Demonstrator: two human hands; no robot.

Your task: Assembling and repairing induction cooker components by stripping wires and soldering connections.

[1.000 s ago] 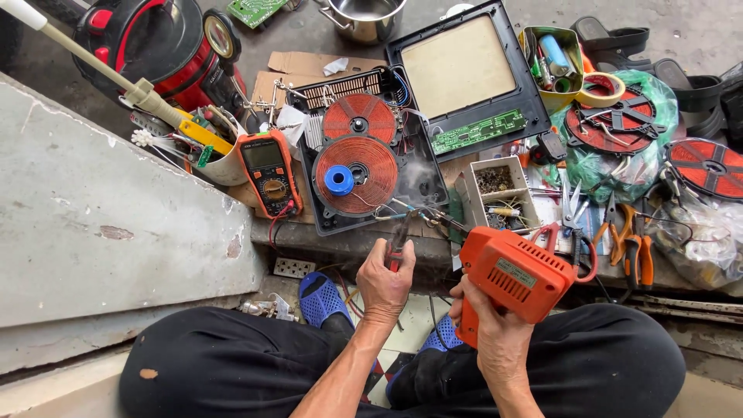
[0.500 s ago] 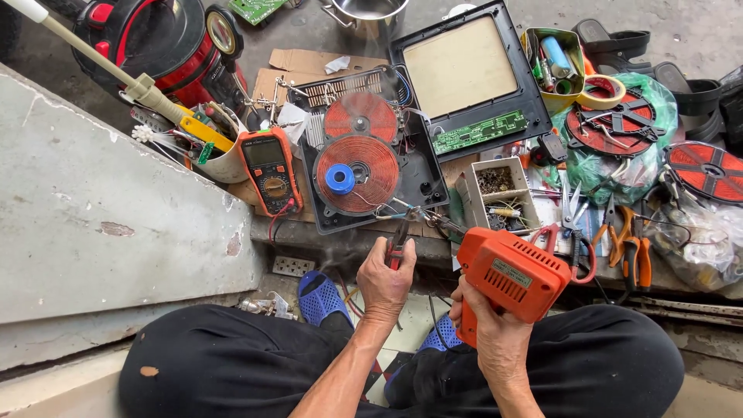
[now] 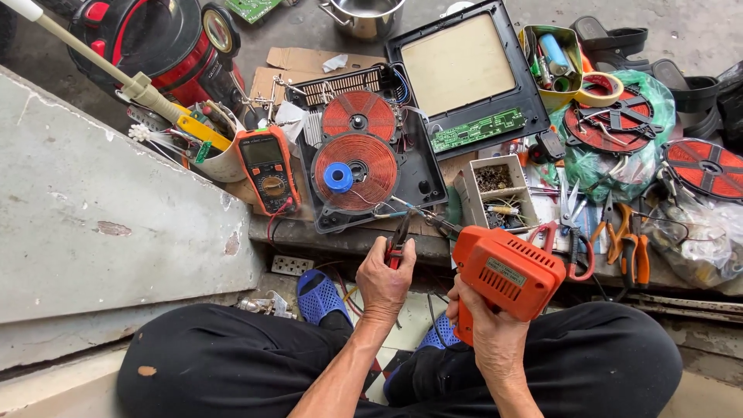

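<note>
Right hand wraps grip of orange soldering gun, tip aimed forward-left. Left hand closed on small red-handled pliers, jaws pinching thin wire lead near gun tip. Step judged: soldering coil lead, joint held just ahead of both hands. Next move calls for steady tip contact on pinched wire. Beyond: copper induction coil with blue solder spool in open black cooker base; orange multimeter left of it.

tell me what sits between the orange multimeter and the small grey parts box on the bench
In the head view, the open black induction cooker base with two copper-red coils lies between the orange multimeter and the small grey parts box.
</note>
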